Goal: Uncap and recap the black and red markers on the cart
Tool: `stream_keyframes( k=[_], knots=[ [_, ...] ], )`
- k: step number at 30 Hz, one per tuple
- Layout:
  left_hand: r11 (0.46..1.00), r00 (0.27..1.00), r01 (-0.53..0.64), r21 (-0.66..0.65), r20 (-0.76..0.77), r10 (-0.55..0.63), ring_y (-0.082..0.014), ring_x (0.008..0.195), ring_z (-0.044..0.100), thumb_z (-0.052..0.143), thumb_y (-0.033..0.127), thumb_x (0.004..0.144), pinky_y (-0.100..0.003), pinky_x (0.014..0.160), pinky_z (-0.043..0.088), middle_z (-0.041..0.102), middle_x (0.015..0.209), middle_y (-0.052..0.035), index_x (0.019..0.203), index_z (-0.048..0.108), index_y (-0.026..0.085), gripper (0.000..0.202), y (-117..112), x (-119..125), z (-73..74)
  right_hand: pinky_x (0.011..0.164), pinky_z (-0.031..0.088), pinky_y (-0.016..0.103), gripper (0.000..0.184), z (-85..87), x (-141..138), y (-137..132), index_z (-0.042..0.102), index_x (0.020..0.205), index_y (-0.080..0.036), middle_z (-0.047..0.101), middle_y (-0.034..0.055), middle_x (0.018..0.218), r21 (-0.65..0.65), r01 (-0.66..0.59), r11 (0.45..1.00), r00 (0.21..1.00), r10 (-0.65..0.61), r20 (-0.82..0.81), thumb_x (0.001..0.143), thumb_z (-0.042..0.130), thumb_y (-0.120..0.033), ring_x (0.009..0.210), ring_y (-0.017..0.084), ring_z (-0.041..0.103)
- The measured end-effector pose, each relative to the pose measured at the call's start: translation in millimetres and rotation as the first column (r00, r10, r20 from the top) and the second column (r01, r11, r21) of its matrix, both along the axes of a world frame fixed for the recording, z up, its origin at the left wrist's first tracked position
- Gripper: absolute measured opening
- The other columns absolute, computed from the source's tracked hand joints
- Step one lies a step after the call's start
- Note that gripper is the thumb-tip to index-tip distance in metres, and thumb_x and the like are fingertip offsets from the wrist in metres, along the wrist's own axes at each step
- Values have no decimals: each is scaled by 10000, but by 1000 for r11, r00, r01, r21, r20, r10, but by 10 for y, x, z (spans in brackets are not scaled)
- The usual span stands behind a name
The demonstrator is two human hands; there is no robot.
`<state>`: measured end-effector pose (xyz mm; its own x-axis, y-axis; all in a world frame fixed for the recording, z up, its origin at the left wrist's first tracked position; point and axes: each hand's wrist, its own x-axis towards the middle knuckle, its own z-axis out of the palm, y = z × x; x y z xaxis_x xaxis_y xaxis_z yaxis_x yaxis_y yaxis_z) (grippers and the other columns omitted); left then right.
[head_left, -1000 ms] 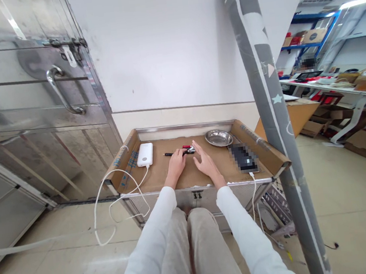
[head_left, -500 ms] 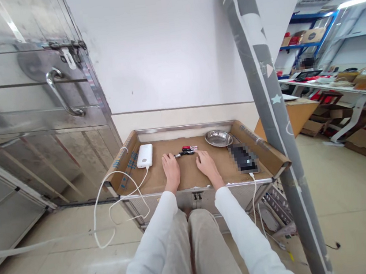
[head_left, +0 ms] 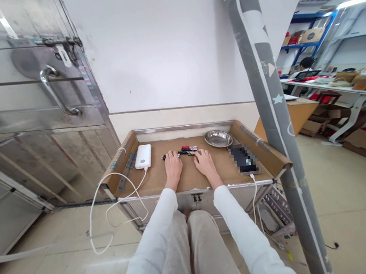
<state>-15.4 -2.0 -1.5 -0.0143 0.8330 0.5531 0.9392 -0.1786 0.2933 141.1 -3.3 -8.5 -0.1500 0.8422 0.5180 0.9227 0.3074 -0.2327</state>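
My left hand [head_left: 173,168] rests over the brown cardboard surface [head_left: 158,182], its fingers bent down on a slim dark rod-like piece [head_left: 163,157]. One end of that piece pokes out to the left of the fingers; the rest lies under them. My right hand [head_left: 205,164] is a short way to the right, thumb and forefinger at the right end of a slim black pen-like piece [head_left: 184,153]. Whether the two pieces join is too small to tell. Just behind them lie red and black pen-like things [head_left: 189,147], side by side.
A white power bank [head_left: 143,156] with a white cable lies at the left. At the right are a round metal dish [head_left: 218,138] and a blurred dark phone [head_left: 244,159] on a cable. A long grey roll [head_left: 267,77] leans beside the cart. Another person [head_left: 306,64] sits far back right.
My left hand has moved forward over the dark piece, whose end now shows left of the fingers. My right fingers have shifted slightly left onto the black piece. The view has turned a little.
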Motion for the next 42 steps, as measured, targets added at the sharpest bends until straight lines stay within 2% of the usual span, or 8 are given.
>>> stream_keyframes(
  k=[6, 11, 16, 20, 27, 32, 37, 42],
  knots=[
    [999, 999, -35, 38, 2, 35, -284, 1026, 518, 387, 105, 851, -422, 875, 426, 559, 1049, -176, 980, 527, 120, 191, 38, 24, -48, 856, 387, 359, 171, 18, -10, 36, 601, 965, -183, 571, 111, 1000, -1, 43, 999, 999, -43, 9, 893, 446, -200, 971, 242, 481],
    [988, 987, 149, 42, -63, -146, -267, 1046, 510, 364, 111, 881, -416, 895, 408, 557, 1131, -149, 1107, 518, 148, 276, 184, 157, -63, 839, 378, 343, 143, 37, -6, 52, 581, 931, -178, 585, 103, 959, 15, 50, 999, 999, -50, 7, 893, 443, -184, 950, 237, 493],
    [968, 962, 247, -38, -112, -250, -258, 985, 529, 358, 167, 926, -416, 880, 405, 588, 1032, -126, 976, 570, 169, 218, 309, 298, -43, 827, 361, 325, 168, 58, 15, 64, 564, 945, -162, 593, 108, 957, 33, 143, 989, 989, -141, -40, 920, 400, -185, 929, 222, 507],
    [940, 936, 332, -76, -99, -339, -243, 1003, 540, 384, 221, 942, -397, 883, 408, 599, 1047, -105, 968, 581, 179, 202, 330, 317, -34, 801, 353, 319, 180, 61, 31, 71, 560, 943, -165, 595, 108, 974, 50, 214, 976, 974, -210, -81, 937, 386, -206, 918, 220, 513],
    [927, 928, 368, -70, -31, -370, -209, 969, 587, 394, 135, 925, -345, 874, 441, 601, 1093, -91, 1064, 592, 191, 249, 408, 322, -36, 779, 342, 317, 184, 77, 44, 70, 565, 960, -164, 608, 101, 967, 72, 257, 964, 962, -248, -109, 945, 385, -201, 903, 219, 521],
    [912, 927, 375, -163, 67, -369, -177, 953, 615, 416, 134, 922, -294, 874, 458, 620, 1074, -75, 1040, 633, 188, 252, 475, 390, 58, 779, 327, 307, 165, 96, 49, 61, 570, 968, -169, 606, 92, 983, 36, 275, 961, 958, -270, -98, 948, 411, -209, 915, 210, 519],
    [883, 933, 358, -304, 68, -354, -174, 960, 624, 517, 134, 879, -258, 877, 451, 641, 1033, -79, 984, 645, 162, 167, 517, 433, 204, 776, 316, 300, 157, 89, 59, 95, 575, 961, -171, 611, 76, 980, 34, 283, 959, 955, -278, -103, 946, 423, -209, 919, 205, 516],
    [891, 932, 359, -279, 57, -357, -180, 936, 625, 514, 138, 883, -279, 866, 454, 651, 1002, -80, 930, 626, 160, 124, 475, 417, 193, 764, 306, 303, 177, 63, 73, 129, 578, 960, -169, 617, 78, 967, 37, 297, 954, 948, -290, -132, 951, 406, -210, 902, 208, 518]
  ],
)
